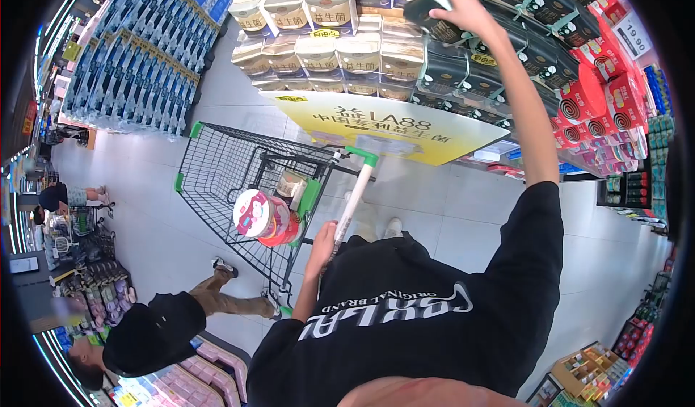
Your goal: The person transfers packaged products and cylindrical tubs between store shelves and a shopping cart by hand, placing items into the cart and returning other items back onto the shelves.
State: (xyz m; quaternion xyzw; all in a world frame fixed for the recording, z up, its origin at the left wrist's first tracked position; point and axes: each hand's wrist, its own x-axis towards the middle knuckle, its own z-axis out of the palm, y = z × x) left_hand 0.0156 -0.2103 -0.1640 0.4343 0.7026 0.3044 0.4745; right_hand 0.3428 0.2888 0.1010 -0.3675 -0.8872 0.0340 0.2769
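My right hand point(463, 12), stretched out over the top of the display, has its fingers closed around a black pack of sanitary pads point(427, 9). Under and beside it are rows of similar black packs point(463, 77), with beige packs point(329, 9) stacked to their left. Down by my waist, my left hand point(323, 245) is wrapped round the pale handle point(355, 200) of a shopping cart point(217, 164). Inside the cart sit a round pink-and-white tub point(253, 213) with red at its lower part and a beige pack point(291, 187).
A yellow-and-white sign board point(376, 128) fronts the display. Blue packs point(134, 77) are stacked at the upper left. A person in black point(156, 331) walks at the lower left; another person point(61, 197) stands farther off. Red boxes point(586, 99) and a price card point(632, 38) are on the right.
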